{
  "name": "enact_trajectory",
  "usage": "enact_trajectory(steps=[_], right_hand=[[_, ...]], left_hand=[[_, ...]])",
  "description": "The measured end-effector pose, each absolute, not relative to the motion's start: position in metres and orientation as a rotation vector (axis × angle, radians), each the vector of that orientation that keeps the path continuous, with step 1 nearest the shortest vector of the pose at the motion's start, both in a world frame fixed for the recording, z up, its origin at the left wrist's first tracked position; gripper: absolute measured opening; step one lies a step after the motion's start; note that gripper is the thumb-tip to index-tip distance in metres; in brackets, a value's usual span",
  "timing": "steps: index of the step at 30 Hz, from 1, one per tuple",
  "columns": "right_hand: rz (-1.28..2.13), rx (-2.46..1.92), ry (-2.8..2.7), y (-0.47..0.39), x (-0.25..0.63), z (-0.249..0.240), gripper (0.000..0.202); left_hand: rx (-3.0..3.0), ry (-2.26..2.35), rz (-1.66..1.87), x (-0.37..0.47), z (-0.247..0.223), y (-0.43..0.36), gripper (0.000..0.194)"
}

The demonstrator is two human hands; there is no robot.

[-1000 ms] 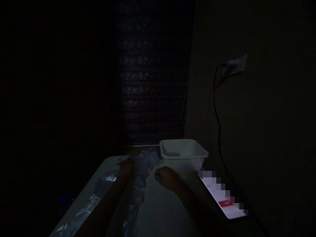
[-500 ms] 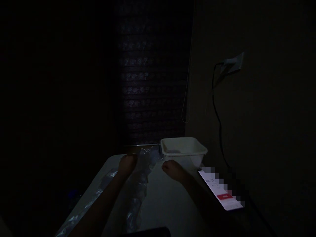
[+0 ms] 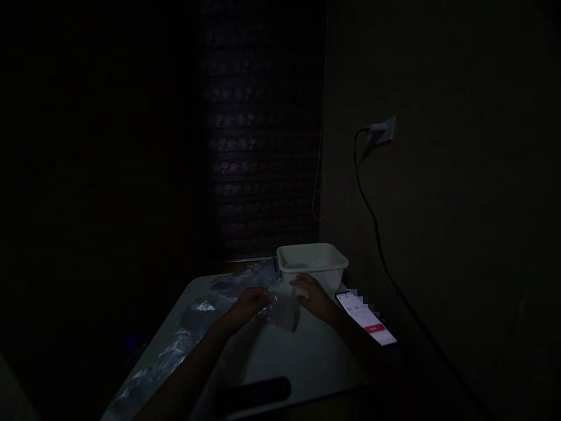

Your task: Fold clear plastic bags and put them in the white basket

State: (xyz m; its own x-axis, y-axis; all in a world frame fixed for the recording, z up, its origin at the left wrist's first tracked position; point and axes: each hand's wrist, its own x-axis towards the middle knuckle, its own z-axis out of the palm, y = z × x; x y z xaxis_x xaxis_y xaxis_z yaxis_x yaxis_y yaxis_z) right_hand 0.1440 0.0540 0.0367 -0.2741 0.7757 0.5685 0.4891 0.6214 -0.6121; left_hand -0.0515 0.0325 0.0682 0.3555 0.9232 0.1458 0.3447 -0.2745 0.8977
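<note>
In the dim light my left hand (image 3: 252, 301) pinches a clear plastic bag (image 3: 283, 313) above the white table. The bag hangs to the right of those fingers, towards my other hand. Just across from it is my right hand (image 3: 312, 297), its fingers spread and curved near the bag's right edge; nothing shows in its grip. More clear plastic bags (image 3: 204, 307) lie in a shiny, crinkled row down the left side of the table. Darkness blurs the finer outlines.
A white basin (image 3: 339, 278) stands at the table's back right. The white table (image 3: 315, 356) has a dark oblong object (image 3: 256, 393) at its front edge. A lit phone (image 3: 366, 318) lies to the right. From a wall socket (image 3: 383, 130) a black cord (image 3: 379, 242) runs down.
My left hand has moved right with a bag in its fingers. My right hand has opened from a closed shape. The plastic that ran down mid-table is gone from there. The view has shifted.
</note>
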Motion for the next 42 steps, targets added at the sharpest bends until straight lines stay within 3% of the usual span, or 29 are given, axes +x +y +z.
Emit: enact_trajectory(steps=[3, 10, 17, 24, 26, 29, 35, 42], right_hand=[[0.482, -1.050, -1.969, 0.053, 0.150, 0.035, 0.013], [0.694, -1.137, -1.747, 0.063, 0.166, 0.032, 0.017], [0.960, -1.233, -1.380, 0.070, 0.187, 0.028, 0.029], [1.042, -1.068, -1.326, 0.057, 0.167, 0.055, 0.030], [1.079, -1.037, -1.366, 0.052, 0.160, 0.063, 0.028], [1.075, -1.022, -1.378, 0.047, 0.154, 0.072, 0.027], [0.975, -1.223, -1.384, 0.047, 0.164, 0.066, 0.042], [1.111, -1.449, -1.923, 0.037, 0.167, 0.032, 0.083]], left_hand=[[1.762, 1.126, 0.938, -0.053, 0.059, 0.033, 0.033], [1.735, 1.184, 0.915, -0.057, 0.050, 0.032, 0.034], [1.659, 1.157, 0.775, -0.056, 0.045, 0.025, 0.017], [1.627, 1.196, 0.814, -0.032, 0.039, 0.024, 0.056], [1.743, 1.242, 0.844, -0.023, 0.035, 0.028, 0.047], [1.811, 1.278, 0.891, -0.013, 0.034, 0.034, 0.013], [1.223, 1.389, 0.971, -0.012, 0.042, 0.038, 0.018], [1.069, 1.414, 0.954, -0.012, 0.039, 0.020, 0.019]])
